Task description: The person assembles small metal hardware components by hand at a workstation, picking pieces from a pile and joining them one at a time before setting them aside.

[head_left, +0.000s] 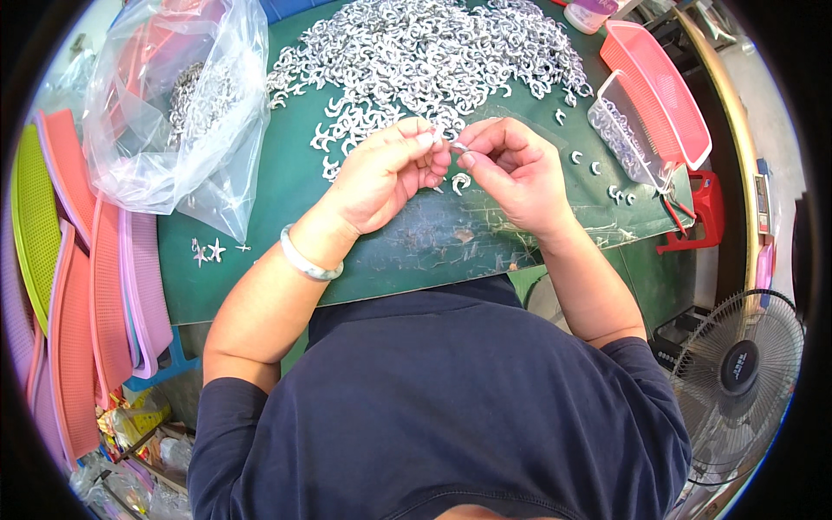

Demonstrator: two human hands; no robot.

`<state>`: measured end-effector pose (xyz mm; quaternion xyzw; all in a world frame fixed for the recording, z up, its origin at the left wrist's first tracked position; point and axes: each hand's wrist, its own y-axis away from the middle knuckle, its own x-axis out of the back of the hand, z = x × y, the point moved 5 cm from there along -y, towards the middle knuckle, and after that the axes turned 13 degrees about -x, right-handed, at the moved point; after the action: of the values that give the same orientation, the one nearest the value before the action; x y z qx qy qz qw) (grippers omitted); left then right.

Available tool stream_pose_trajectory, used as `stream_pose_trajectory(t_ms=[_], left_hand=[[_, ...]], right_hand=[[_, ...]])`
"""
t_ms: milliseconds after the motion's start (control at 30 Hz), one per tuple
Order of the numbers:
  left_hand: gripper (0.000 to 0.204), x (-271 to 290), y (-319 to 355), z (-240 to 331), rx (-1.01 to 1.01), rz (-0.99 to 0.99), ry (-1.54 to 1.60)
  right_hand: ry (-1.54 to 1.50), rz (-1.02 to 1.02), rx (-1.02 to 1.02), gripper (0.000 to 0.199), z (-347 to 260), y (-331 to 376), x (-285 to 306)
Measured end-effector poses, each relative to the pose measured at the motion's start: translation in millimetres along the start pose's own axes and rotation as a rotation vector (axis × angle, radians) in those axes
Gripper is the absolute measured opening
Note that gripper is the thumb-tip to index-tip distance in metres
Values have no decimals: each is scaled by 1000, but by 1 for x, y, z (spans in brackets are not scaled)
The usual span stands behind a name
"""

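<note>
Over the green tabletop, my left hand (394, 169) pinches a small silvery piece (436, 137) between thumb and fingers; its exact shape is mostly hidden. Close beside it, my right hand (513, 169) grips a small crescent-shaped metal piece (460, 147) between thumb and forefinger. The fingertips of both hands nearly meet. Just below them a few loose crescent pieces (460, 182) lie on the table. Beyond my hands spreads a large heap of silvery crescent pieces (433, 52), with stray ones at its near edge.
A clear plastic bag (230, 165) of metal pieces stands at left, beside stacked coloured baskets (74, 286). Small star-shaped pieces (216, 250) lie near the left edge. At right are a clear tub (620, 130) of pieces, a pink basket (667, 95), pliers-like red handles (676, 212) and a fan (741, 373).
</note>
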<state>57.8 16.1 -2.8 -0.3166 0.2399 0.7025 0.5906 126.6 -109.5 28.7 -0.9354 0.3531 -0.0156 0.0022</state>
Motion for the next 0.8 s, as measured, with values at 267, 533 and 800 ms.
stream_pose_trajectory(t_ms=[267, 533, 800], left_hand=[[16, 11, 2, -4, 134, 38, 215], [22, 7, 3, -6, 189, 55, 300], [23, 4, 6, -5, 230, 33, 311]], right_hand=[[-4, 45, 137, 23, -6, -1, -5], [136, 90, 253, 32, -9, -1, -7], [291, 152, 331, 31, -16, 0, -13]])
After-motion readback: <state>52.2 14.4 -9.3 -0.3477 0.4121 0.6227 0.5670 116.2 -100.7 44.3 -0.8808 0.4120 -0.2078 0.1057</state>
